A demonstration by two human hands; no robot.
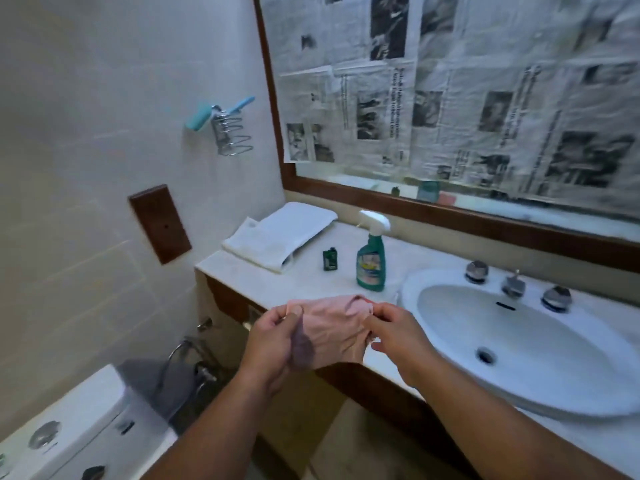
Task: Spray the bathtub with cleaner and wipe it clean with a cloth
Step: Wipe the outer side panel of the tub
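Observation:
A pink cloth point(332, 327) is stretched between my hands above the front edge of the marble counter point(242, 271). My left hand point(273, 341) pinches its left corner and my right hand point(394, 334) pinches its right corner. A green spray bottle of cleaner point(371, 259) with a white trigger stands upright on the counter just behind the cloth. No bathtub is in sight.
A white sink point(519, 344) with chrome taps lies to the right. Folded white towels point(277, 237) and a small dark green bottle point(329, 259) sit on the counter's left. A toilet tank point(69, 424) is at the lower left. A newspaper-covered mirror point(467, 81) hangs above.

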